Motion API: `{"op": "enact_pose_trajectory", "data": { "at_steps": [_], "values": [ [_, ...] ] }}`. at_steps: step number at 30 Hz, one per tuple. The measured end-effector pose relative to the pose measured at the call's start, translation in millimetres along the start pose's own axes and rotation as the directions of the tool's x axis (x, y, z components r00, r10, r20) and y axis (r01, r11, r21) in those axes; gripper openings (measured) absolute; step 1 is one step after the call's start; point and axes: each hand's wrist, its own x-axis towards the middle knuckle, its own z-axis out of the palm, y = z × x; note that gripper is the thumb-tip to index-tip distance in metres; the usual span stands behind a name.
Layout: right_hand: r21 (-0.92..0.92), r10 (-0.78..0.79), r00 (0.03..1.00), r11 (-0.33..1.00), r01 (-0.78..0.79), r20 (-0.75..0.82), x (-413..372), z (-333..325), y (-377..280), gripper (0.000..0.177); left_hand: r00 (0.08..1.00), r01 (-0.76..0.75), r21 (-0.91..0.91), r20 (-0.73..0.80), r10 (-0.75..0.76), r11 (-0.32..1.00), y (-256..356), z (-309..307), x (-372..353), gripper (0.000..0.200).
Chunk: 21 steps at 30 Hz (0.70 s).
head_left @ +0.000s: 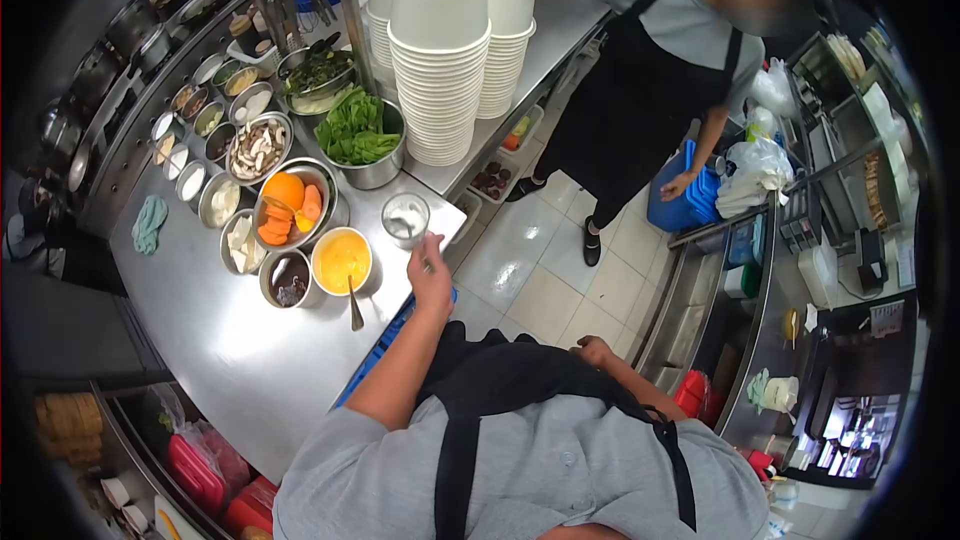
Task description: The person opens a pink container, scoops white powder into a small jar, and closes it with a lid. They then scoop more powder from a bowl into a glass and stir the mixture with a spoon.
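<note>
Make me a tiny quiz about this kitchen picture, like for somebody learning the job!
1. What is the left hand nearest to?
2. True or false: all the white tubs stand in one single stack.
3. What is in the metal pot beside the tubs? a) noodles b) leafy greens c) eggs

Key:
1. The clear glass.
2. False; there are several stacks.
3. b) leafy greens.

At the steel counter's (180,280) near edge, the left hand (429,270) blurs at the fingers; whether they touch the clear cup (405,224) cannot be told. The right hand's (595,351) grip is unreadable. Yellow liquid (342,256) hides the spoon's (355,314) tip. Paper tubs (436,80) hide a co-worker's (645,90) hand. Toward the far edge, some small bowls' (220,142) contents are too small to identify.
</note>
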Motion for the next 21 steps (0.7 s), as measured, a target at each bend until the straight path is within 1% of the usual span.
{"op": "enact_pose_trajectory", "data": {
  "at_steps": [1,2,3,5,6,7,8,9,11,12,13,15,16,17,18,19,20,21],
  "values": [
    [-0.040,-0.012,1.000,0.999,0.011,-0.024,7.9,-1.7,-2.7,0.063,0.991,-0.113,0.125,-0.054,0.121,0.986,-8.5,-9.9,2.8,0.036],
    [-0.079,-0.025,0.999,0.997,0.021,-0.048,17.0,-2.6,-4.4,0.063,0.965,-0.218,0.254,-0.090,0.248,0.942,-16.7,-19.9,4.7,0.036],
    [-0.066,-0.021,0.999,0.998,0.018,-0.049,28.1,-2.5,-9.3,0.063,0.941,-0.259,0.432,-0.088,0.326,0.864,-22.8,-31.1,8.0,0.039],
    [-0.212,-0.124,0.992,0.970,0.116,-0.023,43.6,-2.5,-20.1,0.063,0.972,-0.214,0.415,0.005,0.233,0.884,-20.8,-49.9,11.5,0.037],
    [-0.244,-0.166,0.986,0.956,0.160,-0.003,52.3,-3.3,-29.3,0.060,0.974,-0.210,0.427,0.013,0.226,0.879,-19.2,-52.2,10.6,0.037],
    [-0.275,-0.207,0.978,0.939,0.205,0.020,58.7,-5.0,-46.6,0.056,0.981,-0.192,0.376,0.062,0.182,0.906,-7.8,-50.0,3.6,0.036],
    [-0.135,-0.327,0.935,0.941,0.309,-0.136,52.5,-6.3,-67.8,0.050,0.984,-0.167,0.326,0.112,0.137,0.931,-2.3,-47.6,-0.5,0.036],
    [-0.012,-0.408,0.861,0.905,0.425,-0.304,34.1,-12.9,-98.5,0.045,0.986,-0.158,0.340,0.113,0.126,0.927,-6.3,-45.6,0.4,0.036],
    [0.060,-0.509,0.752,0.811,0.582,-0.419,-29.6,-58.8,-187.9,0.041,0.950,-0.301,0.362,0.198,0.243,0.882,-14.5,-34.3,5.4,0.035],
    [0.043,-0.604,0.668,0.727,0.686,-0.435,-50.0,-74.1,-216.2,0.044,0.942,-0.324,0.411,0.228,0.248,0.852,-12.0,-22.8,1.6,0.038],
    [0.019,-0.687,0.569,0.631,0.776,-0.452,-67.3,-89.0,-238.3,0.047,0.942,-0.321,0.417,0.235,0.240,0.850,-14.6,-9.8,0.2,0.038],
    [-0.130,-0.812,0.337,0.444,0.886,-0.477,-100.9,-118.6,-275.2,0.044,0.901,-0.409,0.488,0.347,0.258,0.771,-23.1,18.5,-3.9,0.039],
    [-0.131,-0.804,0.343,0.455,0.881,-0.486,-105.6,-126.3,-284.6,0.044,0.890,-0.404,0.499,0.409,0.203,0.767,-19.7,34.0,-10.2,0.039],
    [-0.244,-0.823,0.251,0.417,0.875,-0.509,-107.5,-134.5,-292.1,0.041,0.885,-0.389,0.476,0.431,0.176,0.789,-16.5,54.6,-20.1,0.037],
    [-0.356,-0.840,0.155,0.378,0.854,-0.520,-105.6,-144.0,-294.7,0.037,0.670,-0.739,0.437,0.562,0.486,0.513,-35.7,66.2,-10.4,0.035],
    [-0.363,-0.833,0.156,0.390,0.846,-0.531,-96.7,-153.8,-292.9,0.037,0.326,-0.934,0.334,0.663,0.673,0.124,-53.7,78.4,-0.3,0.033],
    [-0.426,-0.852,0.190,0.423,0.800,-0.488,-85.3,-162.8,-288.6,0.033,0.317,-0.940,0.318,0.669,0.672,0.126,-51.5,95.3,-5.1,0.033],
    [-0.488,-0.867,0.231,0.448,0.749,-0.441,-77.5,-172.9,-281.5,0.028,0.494,-0.867,0.310,0.631,0.598,0.389,-50.7,111.9,-11.5,0.031]
  ]
}}
